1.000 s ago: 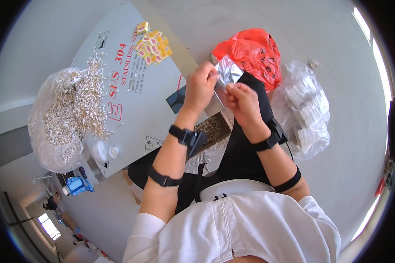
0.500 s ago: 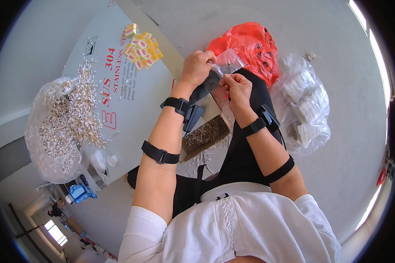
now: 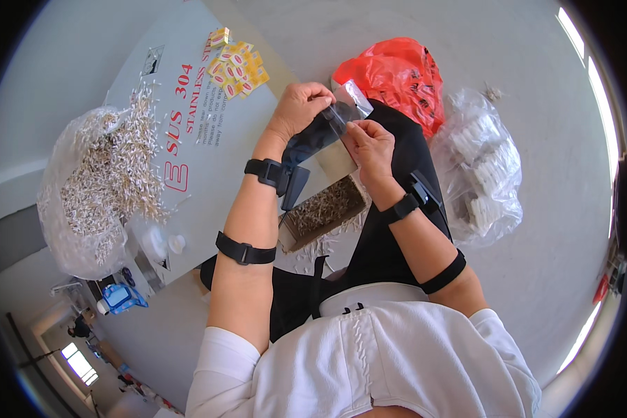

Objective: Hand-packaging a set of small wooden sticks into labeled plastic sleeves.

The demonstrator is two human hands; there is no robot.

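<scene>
Pinching what looks like a small clear bag [image 3: 347, 106] between left hand [image 3: 301, 110] and right hand [image 3: 369, 143]

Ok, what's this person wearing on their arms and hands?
Both hands, left and right, are bare. Each wrist carries a black strap with a small black box, left and right. A plain black band circles each forearm, left and right. Short white sleeves.
</scene>
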